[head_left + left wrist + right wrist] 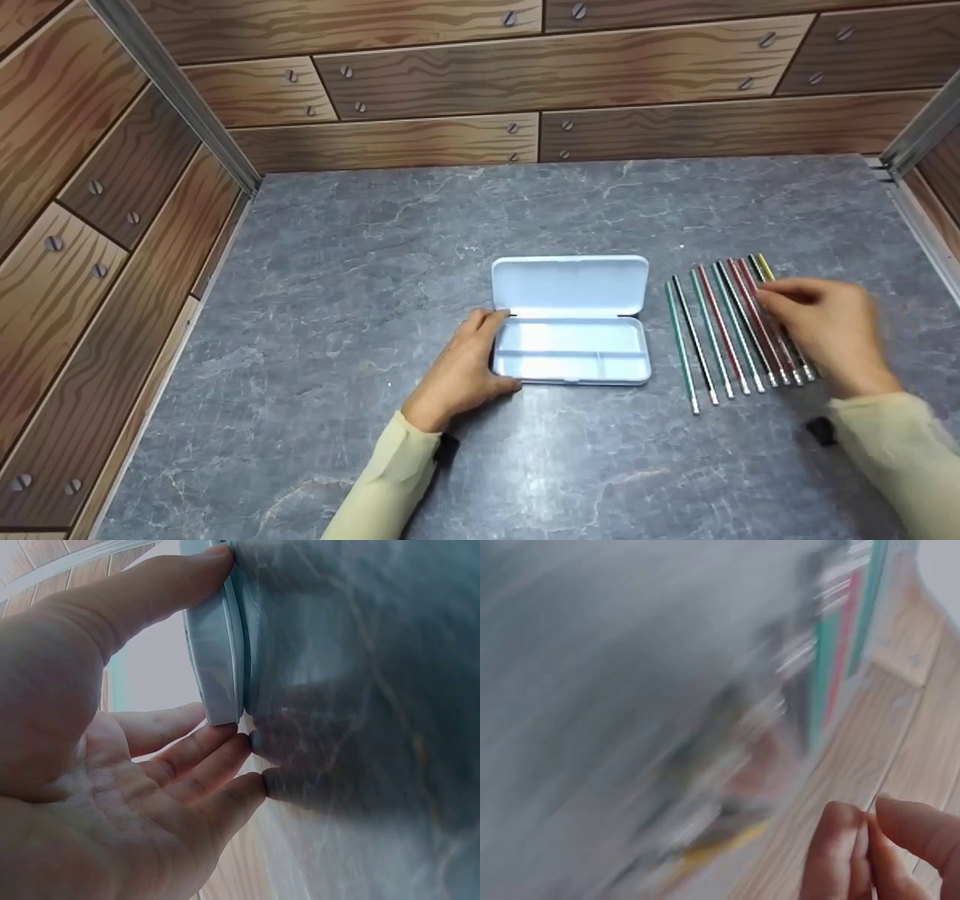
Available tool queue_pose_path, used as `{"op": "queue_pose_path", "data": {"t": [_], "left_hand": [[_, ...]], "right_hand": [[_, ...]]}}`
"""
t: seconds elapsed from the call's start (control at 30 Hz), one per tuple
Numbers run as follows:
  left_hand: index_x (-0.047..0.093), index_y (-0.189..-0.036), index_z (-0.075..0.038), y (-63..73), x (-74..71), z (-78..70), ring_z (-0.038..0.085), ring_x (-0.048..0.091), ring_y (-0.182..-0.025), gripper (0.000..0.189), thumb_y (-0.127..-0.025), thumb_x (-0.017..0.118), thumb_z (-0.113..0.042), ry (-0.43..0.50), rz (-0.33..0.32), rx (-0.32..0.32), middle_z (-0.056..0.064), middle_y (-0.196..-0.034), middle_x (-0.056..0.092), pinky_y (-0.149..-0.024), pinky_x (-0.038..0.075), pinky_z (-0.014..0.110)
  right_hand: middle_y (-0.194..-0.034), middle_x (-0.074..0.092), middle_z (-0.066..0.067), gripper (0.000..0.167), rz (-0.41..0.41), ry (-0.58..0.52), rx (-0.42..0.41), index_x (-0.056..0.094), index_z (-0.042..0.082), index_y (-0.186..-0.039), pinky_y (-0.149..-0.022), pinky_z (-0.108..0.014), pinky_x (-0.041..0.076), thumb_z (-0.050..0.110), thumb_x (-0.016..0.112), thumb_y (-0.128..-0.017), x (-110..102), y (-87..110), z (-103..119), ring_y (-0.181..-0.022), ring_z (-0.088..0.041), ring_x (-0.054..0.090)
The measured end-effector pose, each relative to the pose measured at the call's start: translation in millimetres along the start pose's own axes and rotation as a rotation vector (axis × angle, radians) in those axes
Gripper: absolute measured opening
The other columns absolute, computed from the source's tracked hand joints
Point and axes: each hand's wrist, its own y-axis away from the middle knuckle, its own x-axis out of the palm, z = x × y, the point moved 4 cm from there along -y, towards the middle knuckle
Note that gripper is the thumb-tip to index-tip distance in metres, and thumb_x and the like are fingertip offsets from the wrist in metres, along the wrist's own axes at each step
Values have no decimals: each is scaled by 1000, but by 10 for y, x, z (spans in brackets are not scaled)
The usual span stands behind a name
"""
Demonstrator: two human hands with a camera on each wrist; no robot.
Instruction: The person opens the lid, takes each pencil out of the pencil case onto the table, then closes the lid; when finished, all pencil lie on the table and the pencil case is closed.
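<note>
A pale blue pencil case (570,367) lies with its lid (570,285) raised at the back. Its tray shows a long compartment and two smaller ones, with nothing in them. My left hand (465,367) holds the case's left end, thumb at the front edge and fingers towards the hinge; the left wrist view shows thumb and fingers around that end. Right of the case lies a row of striped pencils (709,341) in green, black, red and yellow, their tipped ends towards me. Over the row's right end is my right hand (836,330), fingers loosely bent, thumb close to the fingertips, no pencil visible between them.
The grey marbled tabletop (337,285) lies under everything. Wood-patterned panels (450,82) stand along the back and left, with a metal post (180,97) at the back left corner. A metal rail (926,232) runs along the right edge.
</note>
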Motion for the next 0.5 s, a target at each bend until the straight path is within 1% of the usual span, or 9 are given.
{"op": "queue_pose_path", "data": {"t": [0.03,0.1,0.17,0.23,0.3,0.37,0.43,0.5], "left_hand": [[48,-166,-1,4,1,5,36,60,-141,101,-80,100,-13,4,0,-3,18,-156,55,-125,51,51],[48,-166,0,12,7,11,36,60,-141,101,-80,100,-12,8,-4,-5,18,-156,55,-125,51,51],[48,-166,0,16,9,13,36,60,-141,102,-80,100,-12,15,-6,-7,18,-156,55,-126,51,50],[48,-166,-1,14,7,12,36,60,-141,102,-80,100,-12,18,-8,-12,18,-157,55,-126,51,50],[48,-165,-1,8,3,6,36,61,-140,102,-79,101,-11,14,-10,-10,18,-156,56,-126,51,50],[49,-165,-1,-1,-3,2,35,61,-140,101,-79,101,-11,8,-9,-12,17,-155,57,-126,51,49],[49,-163,-1,-9,-8,0,35,61,-140,100,-78,101,-11,1,-8,-10,18,-154,58,-127,51,49],[49,-160,-1,-13,-16,4,35,60,-141,98,-78,101,-12,-1,-8,-7,18,-153,58,-127,50,49]], "right_hand": [[-82,65,44,42,7,-63,-6,77,-3,-134,-67,-11,56,27,79,-106,89,-23,92,-76,15,65],[-85,71,40,41,26,-193,-9,77,-3,-135,-71,-11,59,26,79,-106,270,-68,280,-79,13,70],[-89,77,33,34,48,-344,-16,80,-1,-131,-77,-12,62,22,79,-106,442,-117,459,-82,10,74],[-91,83,20,22,75,-543,-2,84,4,-123,-82,-16,65,16,80,-105,600,-170,620,-84,3,80],[-92,86,10,11,95,-718,16,86,11,-113,-85,-19,67,11,80,-103,723,-218,761,-85,-2,83],[-91,86,4,10,105,-841,41,87,16,-104,-86,-22,68,8,82,-102,813,-257,872,-86,-6,84],[-91,86,5,12,117,-873,60,87,18,-101,-86,-21,68,8,83,-101,868,-271,950,-86,-6,84],[-91,86,7,11,126,-845,73,89,18,-102,-83,-18,67,8,84,-99,900,-266,997,-86,-3,82]]}}
